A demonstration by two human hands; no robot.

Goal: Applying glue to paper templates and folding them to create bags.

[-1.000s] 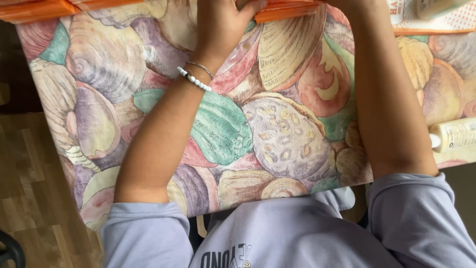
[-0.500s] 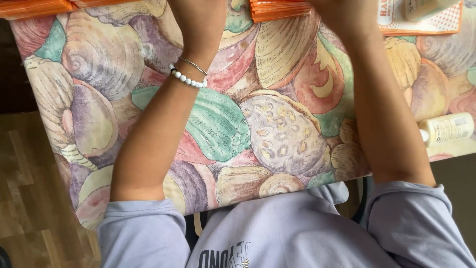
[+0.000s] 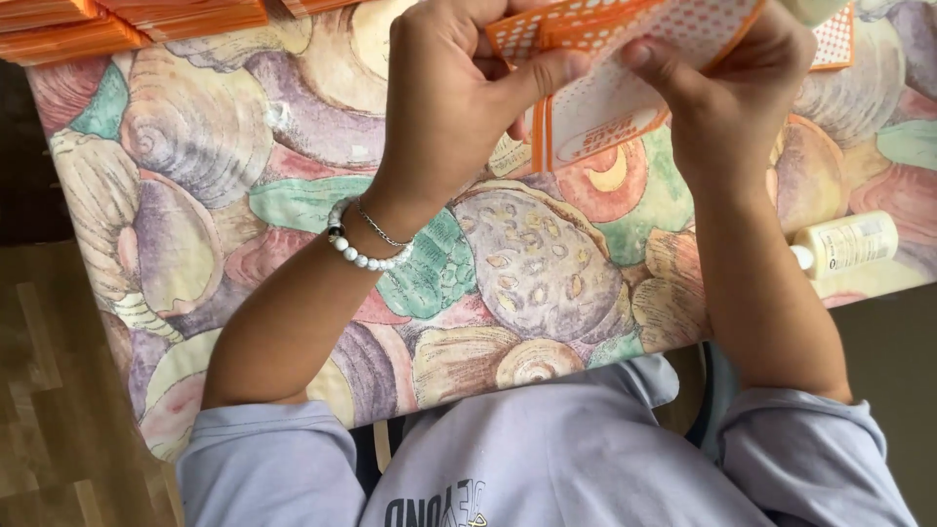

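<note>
Clearly both hands are closed on one orange-and-white card piece [image 3: 625, 83], a flat printed cardboard blank with a dotted pattern, held just above the table near its far edge. The left hand [image 3: 454, 98] pinches it from the left, thumb pressed across the front face and the fingers curled out of sight behind it. The right hand [image 3: 732, 102] grips the opposite side the same way, thumb on top, fingers tucked behind the card. Neither hand is loose; both are clamped on the card with the thumbs nearly meeting over it.

As a judgement, the card looks partway folded: one panel hangs down below the thumbs while another sits raised between the hands, so the shaping seems begun but not finished. Whether any flap is already tucked in cannot be told, since the fingers cover the back.

Left of the card, along the table's far edge, lie stacks of flat orange pieces [image 3: 137, 20]. Right of the card, another dotted orange sheet [image 3: 832, 41] peeks out by the right hand. Further right and nearer the person, a small cream bottle [image 3: 847, 244] lies on its side at the table's edge. Beneath the card spreads the seashell-patterned tablecloth [image 3: 195, 176]. A white bead bracelet [image 3: 366, 249] circles the left wrist.
</note>
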